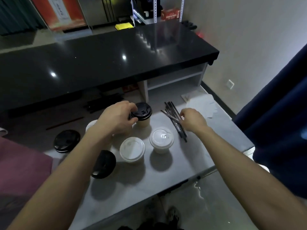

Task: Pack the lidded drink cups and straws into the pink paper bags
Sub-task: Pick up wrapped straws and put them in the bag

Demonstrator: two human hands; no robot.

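Observation:
Several lidded cups stand on a grey table (166, 176). My left hand (116, 118) grips the black lid of a tan cup (142, 116) at the table's far side. My right hand (191, 121) pinches a wrapped straw in a pile of black straws (174, 116) to the right. Two white-lidded cups (132, 149) (161, 140) stand in the middle. Two black-lidded cups (66, 141) (103, 164) stand to the left, and another white cup (91, 125) is partly hidden behind my left wrist. A pink paper bag (21, 171) lies at the left edge.
A long black counter (99, 63) with white shelves beneath runs across the back. White paper sheets (202, 105) lie at the table's far right corner. A dark blue curtain (279, 130) hangs on the right. The floor shows below the table's near edge.

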